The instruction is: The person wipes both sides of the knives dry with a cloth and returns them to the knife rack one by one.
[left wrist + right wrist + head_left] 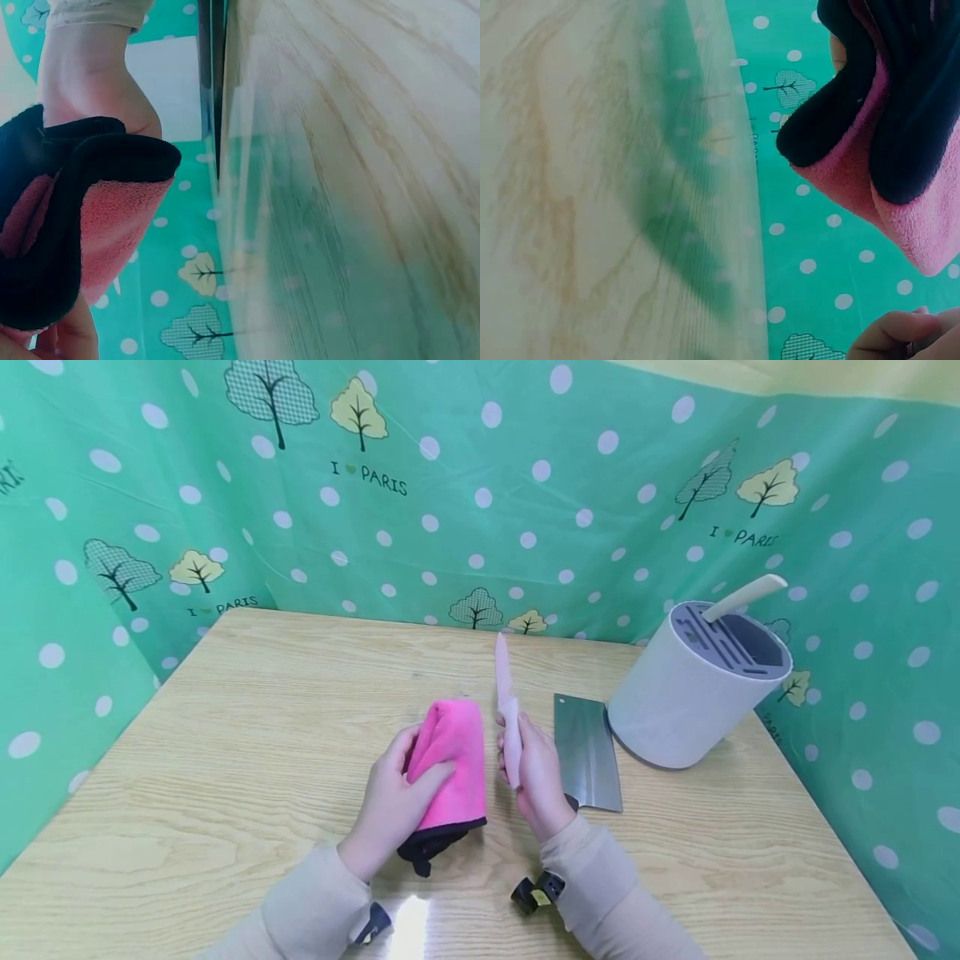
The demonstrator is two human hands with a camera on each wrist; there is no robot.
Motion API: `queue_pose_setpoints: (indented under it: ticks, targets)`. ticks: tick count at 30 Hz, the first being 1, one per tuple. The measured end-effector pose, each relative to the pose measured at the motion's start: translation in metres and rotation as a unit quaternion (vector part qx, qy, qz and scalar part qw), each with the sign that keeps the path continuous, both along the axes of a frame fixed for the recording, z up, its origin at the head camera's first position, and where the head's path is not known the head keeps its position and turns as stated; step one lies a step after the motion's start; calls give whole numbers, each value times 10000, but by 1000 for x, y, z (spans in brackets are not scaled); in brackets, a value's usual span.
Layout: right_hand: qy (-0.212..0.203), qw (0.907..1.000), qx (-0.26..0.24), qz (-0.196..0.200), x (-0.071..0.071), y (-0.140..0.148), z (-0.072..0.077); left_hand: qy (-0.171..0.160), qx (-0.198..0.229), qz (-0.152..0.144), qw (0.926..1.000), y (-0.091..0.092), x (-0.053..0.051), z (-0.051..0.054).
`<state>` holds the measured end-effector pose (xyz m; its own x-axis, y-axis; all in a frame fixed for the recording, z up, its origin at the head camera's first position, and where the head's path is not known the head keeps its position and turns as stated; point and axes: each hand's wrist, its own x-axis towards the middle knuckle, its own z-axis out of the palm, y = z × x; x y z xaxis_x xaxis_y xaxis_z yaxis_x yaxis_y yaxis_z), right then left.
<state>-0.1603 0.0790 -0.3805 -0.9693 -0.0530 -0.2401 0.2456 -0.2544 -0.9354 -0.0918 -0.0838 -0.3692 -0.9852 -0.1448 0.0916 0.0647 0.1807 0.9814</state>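
In the head view my left hand [397, 806] grips a folded pink cloth [459, 760] with a dark edging, thumb across its front. My right hand [538, 767] holds a pale pink knife [504, 672] by its handle, the blade pointing away from me. Cloth and knife are side by side and apart. The left wrist view shows the cloth's black border [127, 159] close up, with the left hand behind it. In the right wrist view the cloth [922, 232] hangs above the fingers [900, 330] of the right hand; the knife is not seen there.
A cleaver [588, 752] lies flat on the wooden table [262, 735], just right of the right hand. Beyond it stands a white round knife block [675, 693] with one pale handle [746, 596] sticking out. A green dotted curtain [450, 527] surrounds the table's back and sides.
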Motion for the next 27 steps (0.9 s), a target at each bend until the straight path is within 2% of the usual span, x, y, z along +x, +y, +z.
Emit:
queue_pose_setpoints:
  ticks: [8, 14, 19, 27]
  targets:
    - [11, 9997, 219, -87, 0, -2, -3, -88, -13, 1, 10000, -2, -2, -1]
    - [211, 9982, 489, -276, -1, -4, -8, -196, -30, 13, 9998, -3, -4, 0]
    - [302, 9983, 224, -455, -1, -6, -9, -228, -52, 74, 9997, -6, -7, -2]
    - [242, 9993, 98, -275, 2, -7, -9, -239, -100, 103, 9996, -9, -16, -5]
